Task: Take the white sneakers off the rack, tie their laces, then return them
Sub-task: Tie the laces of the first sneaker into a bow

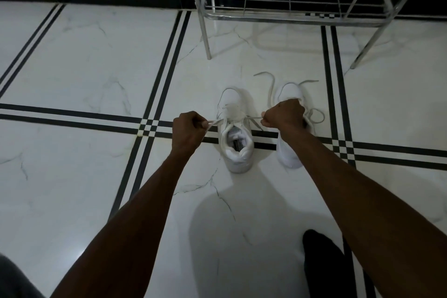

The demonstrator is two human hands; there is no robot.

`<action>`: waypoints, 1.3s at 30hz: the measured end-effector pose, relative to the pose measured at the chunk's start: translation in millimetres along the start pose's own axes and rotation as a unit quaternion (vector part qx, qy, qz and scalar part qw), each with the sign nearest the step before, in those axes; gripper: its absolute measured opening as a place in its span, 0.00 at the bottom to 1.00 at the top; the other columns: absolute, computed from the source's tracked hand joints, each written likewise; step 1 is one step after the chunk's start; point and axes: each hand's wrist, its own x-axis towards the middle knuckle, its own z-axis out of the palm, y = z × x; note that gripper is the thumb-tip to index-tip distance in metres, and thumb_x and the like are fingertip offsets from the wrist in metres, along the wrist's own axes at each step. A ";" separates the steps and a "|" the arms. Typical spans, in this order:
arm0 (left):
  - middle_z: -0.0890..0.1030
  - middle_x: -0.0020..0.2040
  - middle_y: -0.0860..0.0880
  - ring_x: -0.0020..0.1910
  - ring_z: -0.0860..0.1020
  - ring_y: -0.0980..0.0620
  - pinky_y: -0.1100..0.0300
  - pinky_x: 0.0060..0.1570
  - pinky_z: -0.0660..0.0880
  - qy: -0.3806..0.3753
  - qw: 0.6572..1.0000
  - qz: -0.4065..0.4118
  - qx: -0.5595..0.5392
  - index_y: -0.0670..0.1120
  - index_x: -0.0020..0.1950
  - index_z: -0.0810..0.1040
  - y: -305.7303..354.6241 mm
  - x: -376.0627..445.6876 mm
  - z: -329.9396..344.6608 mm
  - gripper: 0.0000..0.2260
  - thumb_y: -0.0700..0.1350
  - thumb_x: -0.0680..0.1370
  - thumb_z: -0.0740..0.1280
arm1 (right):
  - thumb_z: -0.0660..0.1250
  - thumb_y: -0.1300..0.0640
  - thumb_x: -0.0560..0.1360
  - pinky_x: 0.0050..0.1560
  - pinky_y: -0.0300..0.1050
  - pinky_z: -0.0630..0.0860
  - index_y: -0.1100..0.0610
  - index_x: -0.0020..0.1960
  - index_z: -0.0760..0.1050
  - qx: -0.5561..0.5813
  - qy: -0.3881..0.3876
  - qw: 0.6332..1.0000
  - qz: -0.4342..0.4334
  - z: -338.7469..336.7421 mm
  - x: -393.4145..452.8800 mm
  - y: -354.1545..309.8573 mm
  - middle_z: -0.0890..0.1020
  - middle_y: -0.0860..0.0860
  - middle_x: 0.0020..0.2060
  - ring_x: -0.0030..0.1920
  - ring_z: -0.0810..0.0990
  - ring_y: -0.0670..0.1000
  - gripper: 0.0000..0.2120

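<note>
Two fists, left hand (187,129) and right hand (283,116), pinch the flat white laces (252,117) of the white leather sneaker (235,138) between them; its insole label is unreadable.

1. The right hand (284,113) and its forearm covered the middle and inner side of the right sneaker (289,152), hiding its opening.
2. The lace ends vanished inside both closed hands; the left hand (187,129) hid its fingertips.
3. The rack (287,17) was cut off by the top edge.
4. The label inside the left sneaker (235,147) was too small to read.
5. A dark shape (321,264) at the bottom edge could not be identified.
</note>
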 end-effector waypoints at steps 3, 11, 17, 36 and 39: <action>0.87 0.43 0.41 0.42 0.84 0.46 0.51 0.44 0.82 0.007 1.000 -0.007 -0.001 0.38 0.47 0.85 -1.2 -2.1 3.2 0.03 0.36 0.75 0.74 | 0.77 0.52 0.60 0.36 0.39 0.78 0.65 0.43 0.80 -0.099 0.008 0.995 -0.016 -1.7 -12.9 -3.0 0.86 0.54 0.40 0.44 0.84 0.51 0.19; 0.87 0.49 0.42 0.41 0.82 0.51 0.63 0.39 0.75 -0.027 0.999 -0.020 -0.023 0.40 0.53 0.86 -3.1 3.4 1.7 0.07 0.40 0.78 0.71 | 0.76 0.59 0.69 0.56 0.51 0.79 0.63 0.56 0.78 -0.177 -0.038 0.961 -0.209 -12.5 -28.7 -1.6 0.83 0.57 0.52 0.54 0.82 0.57 0.17; 0.78 0.68 0.44 0.64 0.77 0.49 0.51 0.63 0.77 -0.167 0.982 0.059 -0.061 0.45 0.74 0.72 10.6 -7.1 12.7 0.23 0.41 0.78 0.68 | 0.66 0.56 0.79 0.63 0.45 0.73 0.54 0.68 0.76 -0.175 -0.187 0.907 -0.335 -7.9 -42.7 0.3 0.80 0.55 0.65 0.64 0.79 0.54 0.17; 0.82 0.33 0.52 0.47 0.79 0.44 0.31 0.74 0.56 0.008 0.868 0.240 0.434 0.49 0.43 0.81 2.2 -7.4 6.0 0.09 0.35 0.74 0.65 | 0.63 0.69 0.74 0.33 0.47 0.65 0.65 0.42 0.76 -0.332 -0.069 0.814 -0.471 -1.6 -48.7 10.3 0.70 0.55 0.40 0.34 0.74 0.56 0.04; 0.82 0.33 0.52 0.46 0.79 0.46 0.33 0.73 0.57 0.009 0.872 0.228 0.434 0.51 0.42 0.81 0.4 -7.5 5.5 0.11 0.35 0.72 0.66 | 0.63 0.71 0.71 0.33 0.46 0.63 0.65 0.38 0.74 -0.354 -0.054 0.804 -0.475 -1.9 -51.3 10.3 0.74 0.60 0.40 0.33 0.76 0.60 0.05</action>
